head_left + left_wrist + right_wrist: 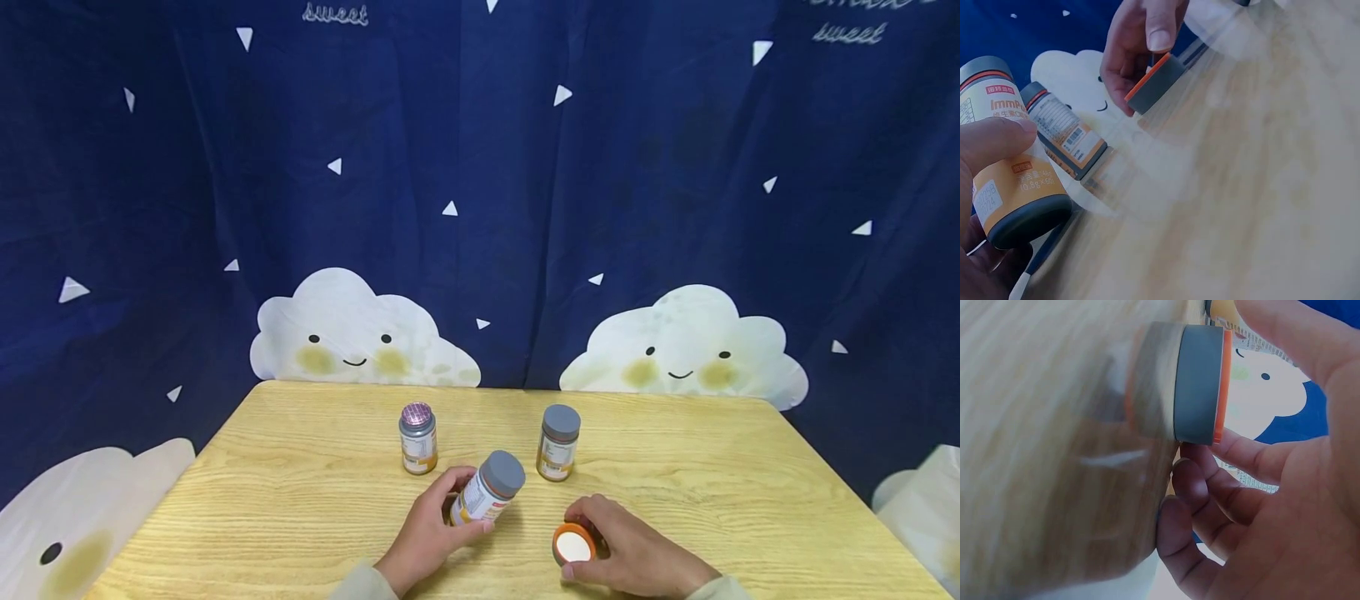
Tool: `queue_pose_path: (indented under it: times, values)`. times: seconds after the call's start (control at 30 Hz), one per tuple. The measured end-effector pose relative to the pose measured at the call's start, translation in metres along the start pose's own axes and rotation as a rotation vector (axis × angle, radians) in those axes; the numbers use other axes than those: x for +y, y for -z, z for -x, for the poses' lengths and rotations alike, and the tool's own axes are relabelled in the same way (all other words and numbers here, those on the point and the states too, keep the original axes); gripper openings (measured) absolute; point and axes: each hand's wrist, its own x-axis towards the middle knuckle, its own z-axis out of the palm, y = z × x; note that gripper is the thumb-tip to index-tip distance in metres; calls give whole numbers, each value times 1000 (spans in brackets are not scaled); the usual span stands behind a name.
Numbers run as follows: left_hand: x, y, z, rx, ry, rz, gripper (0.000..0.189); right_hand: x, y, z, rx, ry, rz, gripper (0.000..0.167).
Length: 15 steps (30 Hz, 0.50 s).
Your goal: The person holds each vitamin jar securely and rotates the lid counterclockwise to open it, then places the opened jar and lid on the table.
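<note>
In my left hand [431, 529] I grip a grey-capped vitamin bottle [483, 492], tilted to the right above the table; its label is white and orange. My thumb [1000, 140] presses across the label. To the right, my right hand [630, 546] has thumb and fingers about a loose grey bottle cap [574, 546]. The cap lies on the table, orange rim and white inside facing up. A fingertip touches its side in the right wrist view; the thumb tip is out of that view.
Behind the left hand stands an uncapped bottle [417, 442] with a shiny pinkish seal. A second capped bottle [558, 442] stands upright farther right. The wooden table [315, 467] ends against a dark blue curtain [510, 167] printed with clouds and triangles.
</note>
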Motion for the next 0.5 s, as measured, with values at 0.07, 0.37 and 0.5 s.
queue_pose_path:
  times: [0.07, 0.37, 0.5]
  values:
    - [1, -1, 2, -11, -17, 7, 57, 0, 0, 0, 3, -2, 4, 44]
    - [3, -2, 5, -38, -21, 23, 55, 1, -1, 1, 13, 14, 22, 43]
    - [2, -1, 5, -42, -16, 36, 55, 3, -1, 0, 12, 20, 11, 44]
